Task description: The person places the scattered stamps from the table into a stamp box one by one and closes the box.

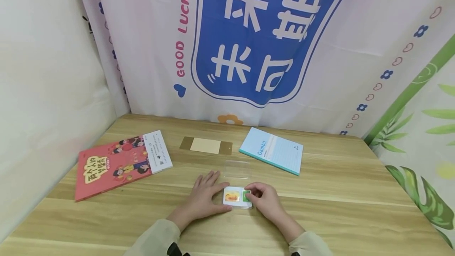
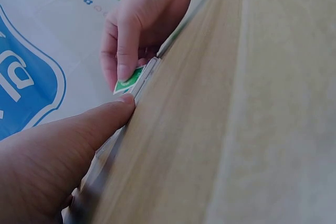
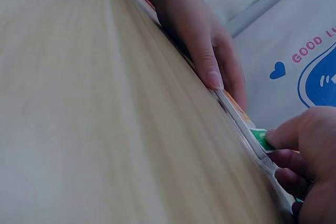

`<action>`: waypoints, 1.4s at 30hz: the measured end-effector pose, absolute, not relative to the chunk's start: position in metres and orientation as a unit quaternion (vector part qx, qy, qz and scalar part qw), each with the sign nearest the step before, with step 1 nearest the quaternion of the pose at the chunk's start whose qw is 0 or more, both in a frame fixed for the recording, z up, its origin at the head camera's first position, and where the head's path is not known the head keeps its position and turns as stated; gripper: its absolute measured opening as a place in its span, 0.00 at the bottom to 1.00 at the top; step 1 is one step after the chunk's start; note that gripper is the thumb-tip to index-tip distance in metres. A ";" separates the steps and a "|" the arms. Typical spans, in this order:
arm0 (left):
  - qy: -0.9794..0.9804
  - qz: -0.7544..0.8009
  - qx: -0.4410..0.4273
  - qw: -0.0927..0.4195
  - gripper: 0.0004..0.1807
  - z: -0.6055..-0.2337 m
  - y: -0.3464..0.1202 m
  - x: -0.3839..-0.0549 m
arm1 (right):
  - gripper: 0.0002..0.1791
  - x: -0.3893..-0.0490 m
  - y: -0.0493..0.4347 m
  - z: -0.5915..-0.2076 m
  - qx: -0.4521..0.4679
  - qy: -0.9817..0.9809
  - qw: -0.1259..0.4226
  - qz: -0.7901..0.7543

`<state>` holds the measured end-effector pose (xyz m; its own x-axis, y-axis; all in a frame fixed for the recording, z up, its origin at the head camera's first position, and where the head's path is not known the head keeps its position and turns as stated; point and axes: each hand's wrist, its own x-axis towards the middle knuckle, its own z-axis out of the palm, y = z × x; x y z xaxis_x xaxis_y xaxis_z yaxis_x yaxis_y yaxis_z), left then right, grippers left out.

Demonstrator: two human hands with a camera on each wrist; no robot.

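Observation:
A small white card-like block (image 1: 237,204) lies flat on the wooden table between my hands, with a clear edge around it. On its left half is an orange and yellow picture piece (image 1: 232,196). My right hand (image 1: 267,204) pinches a small green stamp (image 1: 245,196) with a white border, over the block's right end. In the left wrist view this stamp (image 2: 126,83) stands tilted up from the block. My left hand (image 1: 200,200) rests with fingers spread on the table, thumb and index fingertips touching the block's left end.
A clear plastic cover (image 1: 237,170) lies just behind the block. Farther back are a brown strip with a cream panel (image 1: 205,145) and a blue Gambit notebook (image 1: 275,150). A red picture book (image 1: 117,163) lies at left. A printed curtain (image 1: 156,90) hangs behind the table.

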<state>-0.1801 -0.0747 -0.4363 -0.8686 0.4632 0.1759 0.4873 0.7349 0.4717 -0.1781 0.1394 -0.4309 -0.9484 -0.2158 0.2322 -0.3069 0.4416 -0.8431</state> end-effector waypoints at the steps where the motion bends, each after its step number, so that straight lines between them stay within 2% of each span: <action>1: -0.931 -0.259 -0.255 0.023 0.39 -0.436 -0.075 -0.180 | 0.06 -0.178 0.139 -0.432 0.156 -0.850 0.050 0.501; 19: -0.932 -0.255 -0.254 0.027 0.39 -0.434 -0.076 -0.179 | 0.06 -0.181 0.136 -0.436 0.189 -0.875 0.104 0.433; 29: -0.928 -0.266 -0.260 0.019 0.41 -0.433 -0.076 -0.180 | 0.07 -0.179 0.137 -0.432 0.158 -0.869 0.089 0.461; 34: -0.920 -0.301 -0.249 0.025 0.41 -0.425 -0.081 -0.187 | 0.13 -0.189 0.146 -0.423 0.146 -0.851 0.074 0.499; 42: -0.919 -0.346 -0.172 0.081 0.36 -0.423 -0.088 -0.217 | 0.27 -0.221 0.159 -0.413 0.147 -0.869 0.023 0.472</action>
